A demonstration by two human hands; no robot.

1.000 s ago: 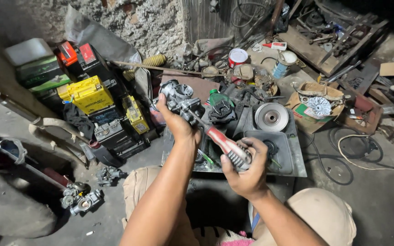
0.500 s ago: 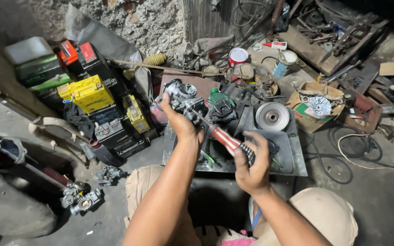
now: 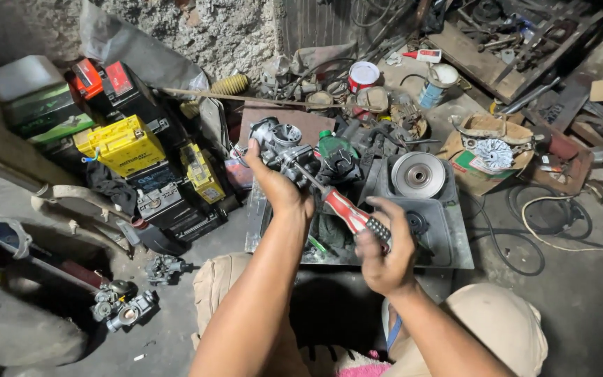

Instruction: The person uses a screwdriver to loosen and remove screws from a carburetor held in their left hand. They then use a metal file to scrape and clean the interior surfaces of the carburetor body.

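My left hand (image 3: 278,185) grips a small grey metal carburetor (image 3: 282,142), held up above a shallow metal tray (image 3: 448,244). My right hand (image 3: 384,246) holds a screwdriver with a red and black handle (image 3: 347,211). Its shaft runs up and left to the carburetor body, with the tip against it. Both forearms reach forward from my knees, which show in tan trousers at the bottom.
The tray holds a round silver pulley disc (image 3: 418,174) and dark engine parts. Yellow and black batteries (image 3: 125,145) are stacked at the left. Another carburetor (image 3: 123,306) lies on the floor at lower left. A cardboard box (image 3: 486,150) and black cable (image 3: 518,237) lie at the right.
My right hand has shifted slightly right and turned on the screwdriver handle. The left hand keeps the carburetor in about the same place.
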